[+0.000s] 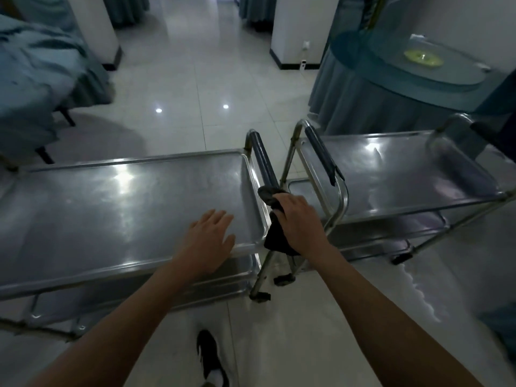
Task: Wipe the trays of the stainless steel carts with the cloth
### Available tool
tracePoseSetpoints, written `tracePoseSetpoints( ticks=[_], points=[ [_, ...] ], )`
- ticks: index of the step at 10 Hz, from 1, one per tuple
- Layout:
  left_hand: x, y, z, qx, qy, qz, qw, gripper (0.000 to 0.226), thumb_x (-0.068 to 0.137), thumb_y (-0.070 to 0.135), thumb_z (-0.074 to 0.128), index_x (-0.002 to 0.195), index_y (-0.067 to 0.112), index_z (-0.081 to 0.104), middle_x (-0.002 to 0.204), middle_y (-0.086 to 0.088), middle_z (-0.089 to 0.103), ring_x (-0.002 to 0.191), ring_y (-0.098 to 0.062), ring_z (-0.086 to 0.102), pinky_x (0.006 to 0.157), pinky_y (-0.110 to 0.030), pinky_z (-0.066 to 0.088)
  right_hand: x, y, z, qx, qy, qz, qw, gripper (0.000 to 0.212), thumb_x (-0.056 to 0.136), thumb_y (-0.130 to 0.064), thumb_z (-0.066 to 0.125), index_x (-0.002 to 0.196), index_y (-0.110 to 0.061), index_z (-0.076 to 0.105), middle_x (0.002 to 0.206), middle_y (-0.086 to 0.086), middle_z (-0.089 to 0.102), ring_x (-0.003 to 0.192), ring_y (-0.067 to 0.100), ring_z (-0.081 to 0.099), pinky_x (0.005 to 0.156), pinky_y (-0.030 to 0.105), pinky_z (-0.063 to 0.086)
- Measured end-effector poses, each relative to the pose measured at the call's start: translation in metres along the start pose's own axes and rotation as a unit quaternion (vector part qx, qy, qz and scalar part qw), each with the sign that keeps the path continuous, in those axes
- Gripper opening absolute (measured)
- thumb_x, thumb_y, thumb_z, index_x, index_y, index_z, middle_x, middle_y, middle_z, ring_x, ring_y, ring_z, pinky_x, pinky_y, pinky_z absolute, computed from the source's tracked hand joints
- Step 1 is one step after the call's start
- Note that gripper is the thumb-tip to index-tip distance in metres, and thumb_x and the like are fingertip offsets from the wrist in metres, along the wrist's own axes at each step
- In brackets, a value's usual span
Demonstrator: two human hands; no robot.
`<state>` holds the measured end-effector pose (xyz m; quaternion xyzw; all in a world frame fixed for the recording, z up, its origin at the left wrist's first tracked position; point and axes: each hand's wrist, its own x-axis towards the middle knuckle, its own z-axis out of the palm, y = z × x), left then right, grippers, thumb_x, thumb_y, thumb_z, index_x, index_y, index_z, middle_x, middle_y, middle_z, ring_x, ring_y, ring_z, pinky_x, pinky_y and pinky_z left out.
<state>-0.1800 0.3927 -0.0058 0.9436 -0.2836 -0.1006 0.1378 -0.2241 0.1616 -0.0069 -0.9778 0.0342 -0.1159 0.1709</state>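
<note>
Head view, the only one supplied. Two stainless steel carts stand side by side on the tiled floor [195,79], their padded handles nearly touching in the middle.

Your left hand [208,238] lies flat on the near right corner of the left cart's top tray [111,196], fingers spread and straight, holding nothing. Judged from its position, it steadies the cart so it does not roll while the other hand works.

Your right hand [297,219] holds the dark cloth [275,238]; its grip is curled round the cloth, bunched at the lower end of the left cart's handle [264,160], with a tail of cloth hanging down past the tray's right rim. The cloth is therefore at the handle and tray edge, not on the tray's flat. Whether it presses the rim itself cannot be told.

The right cart's top tray [391,174] sits to the right and slightly farther off, untouched by either hand. Lower trays are visible beneath both carts.

Assessment: wiping appears to sit at the right end of the left cart. The lower trays and the right cart are within short reach from where you stand.

Round covered tables [377,88] stand beyond.
</note>
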Motion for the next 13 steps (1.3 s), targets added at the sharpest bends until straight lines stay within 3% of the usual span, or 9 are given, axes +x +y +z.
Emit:
tracePoseSetpoints(
  ticks=[5,6,7,10,13],
  points=[
    [0.157,-0.054,-0.016,-0.032,0.013,-0.015,0.999,0.056,0.101,0.044,0.039,0.152,0.024,0.028,0.160,0.000,0.027,0.149,-0.020,0.017,0.116,-0.043,0.025,0.196,0.029,0.027,-0.029,-0.015,0.017,0.999,0.034,0.103,-0.022,0.051,0.136,-0.014,0.050,0.135,0.006,0.057,0.126,0.026,0.051,0.104,0.051,0.045],
    [0.178,-0.058,-0.018,-0.033,0.007,-0.016,0.999,0.056,0.101,0.043,0.040,0.152,0.023,0.028,0.160,0.000,0.027,0.149,-0.020,0.017,0.117,-0.043,0.025,0.219,0.036,0.044,-0.053,-0.053,0.024,0.997,0.037,0.103,-0.024,0.049,0.140,-0.016,0.047,0.140,0.003,0.054,0.129,0.026,0.048,0.104,0.052,0.045],
    [0.195,-0.061,-0.016,-0.036,0.006,-0.021,0.999,0.055,0.101,0.042,0.041,0.152,0.024,0.029,0.159,0.000,0.028,0.149,-0.020,0.018,0.117,-0.042,0.024,0.229,0.050,0.067,-0.061,-0.102,0.034,0.992,0.040,0.103,-0.024,0.048,0.142,-0.017,0.045,0.144,0.004,0.051,0.132,0.026,0.044,0.103,0.052,0.045],
    [0.222,-0.055,-0.005,-0.060,-0.018,-0.088,0.994,0.054,0.101,0.040,0.042,0.151,0.024,0.032,0.159,0.001,0.029,0.149,-0.019,0.017,0.117,-0.041,0.022,0.230,0.066,0.100,-0.059,-0.120,0.011,0.991,0.046,0.103,-0.032,0.045,0.147,-0.020,0.041,0.159,0.002,0.032,0.148,0.024,0.021,0.114,0.053,0.026],
    [0.248,-0.036,-0.025,-0.032,0.009,-0.086,0.996,0.054,0.101,0.042,0.040,0.151,0.023,0.031,0.159,0.000,0.029,0.148,-0.020,0.019,0.116,-0.043,0.024,0.240,0.079,0.078,-0.032,-0.159,-0.007,0.987,0.051,0.102,-0.049,0.041,0.147,-0.024,0.040,0.159,0.002,0.032,0.145,0.022,0.027,0.114,0.051,0.027]
  ],
)
